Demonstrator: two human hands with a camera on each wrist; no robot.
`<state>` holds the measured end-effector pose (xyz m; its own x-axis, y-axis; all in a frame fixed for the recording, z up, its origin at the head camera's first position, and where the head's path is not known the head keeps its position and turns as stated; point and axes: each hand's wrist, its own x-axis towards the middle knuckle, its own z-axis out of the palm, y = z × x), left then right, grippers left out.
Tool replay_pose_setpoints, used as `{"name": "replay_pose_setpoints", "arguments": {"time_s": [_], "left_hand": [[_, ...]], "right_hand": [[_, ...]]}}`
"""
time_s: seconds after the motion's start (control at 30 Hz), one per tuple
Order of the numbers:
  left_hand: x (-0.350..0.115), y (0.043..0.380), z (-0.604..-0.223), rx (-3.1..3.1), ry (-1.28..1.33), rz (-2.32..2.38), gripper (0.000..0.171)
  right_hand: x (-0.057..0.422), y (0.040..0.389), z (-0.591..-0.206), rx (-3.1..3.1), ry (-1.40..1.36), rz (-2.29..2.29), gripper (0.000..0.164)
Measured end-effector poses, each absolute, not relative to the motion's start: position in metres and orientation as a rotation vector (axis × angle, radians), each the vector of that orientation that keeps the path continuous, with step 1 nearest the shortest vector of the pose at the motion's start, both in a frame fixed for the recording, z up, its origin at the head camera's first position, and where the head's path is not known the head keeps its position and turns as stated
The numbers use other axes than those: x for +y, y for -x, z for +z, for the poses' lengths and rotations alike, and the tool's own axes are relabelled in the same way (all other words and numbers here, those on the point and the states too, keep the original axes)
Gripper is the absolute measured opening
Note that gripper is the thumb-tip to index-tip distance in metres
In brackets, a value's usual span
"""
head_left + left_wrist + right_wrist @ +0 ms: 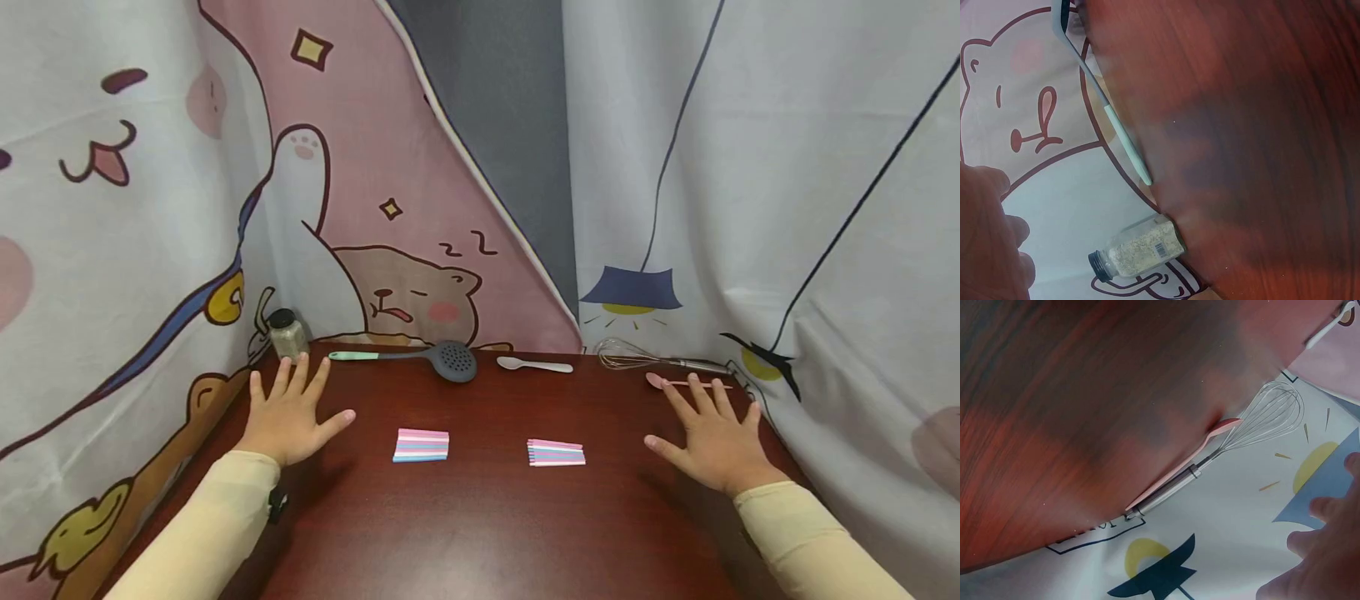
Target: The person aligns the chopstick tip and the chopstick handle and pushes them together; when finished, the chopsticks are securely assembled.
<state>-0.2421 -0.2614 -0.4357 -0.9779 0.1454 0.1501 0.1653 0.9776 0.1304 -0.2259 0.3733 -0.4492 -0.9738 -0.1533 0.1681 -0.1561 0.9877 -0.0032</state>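
Observation:
My left hand [287, 421] is held over the left side of the table with its fingers spread, holding nothing. Nearest to it stands a glass jar [289, 335] with a black lid and pale grains inside, also in the left wrist view. On the other side, my right hand [716, 442] has its fingers spread too and is bare of any object. Its fingertips overlap a pink spoon [654, 381] in the head view. Between the hands lie two flat groups of pink, white and blue sticks, a left group [422, 445] and a right group [556, 453].
Along the back edge of the dark wooden table [480, 533] lie a grey skimmer [453, 362] with a mint handle, a white spoon [536, 365] and a wire whisk [630, 355]. A printed curtain [480, 167] hangs close behind and at both sides.

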Motion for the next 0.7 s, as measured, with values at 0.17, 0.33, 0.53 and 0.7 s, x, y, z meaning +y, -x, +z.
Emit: {"name": "replay_pose_setpoints", "arguments": {"time_s": [0.17, 0.33, 0.53, 0.7], "left_hand": [[-0.260, 0.242, -0.437, -2.983, 0.245, -0.228, 0.108], [-0.257, 0.243, -0.440, -2.984, 0.278, -0.267, 0.108], [-0.252, 0.243, -0.450, -2.934, 0.371, -0.327, 0.100], [-0.239, 0.240, -0.459, -2.858, 0.436, -0.402, 0.081]], "right_hand": [[0.373, 0.226, -0.452, -2.969, -0.240, 0.048, 0.102], [0.370, 0.228, -0.453, -2.922, -0.277, 0.169, 0.101], [0.358, 0.230, -0.458, -2.887, -0.357, 0.464, 0.088], [0.341, 0.231, -0.463, -2.862, -0.402, 0.654, 0.055]]}}
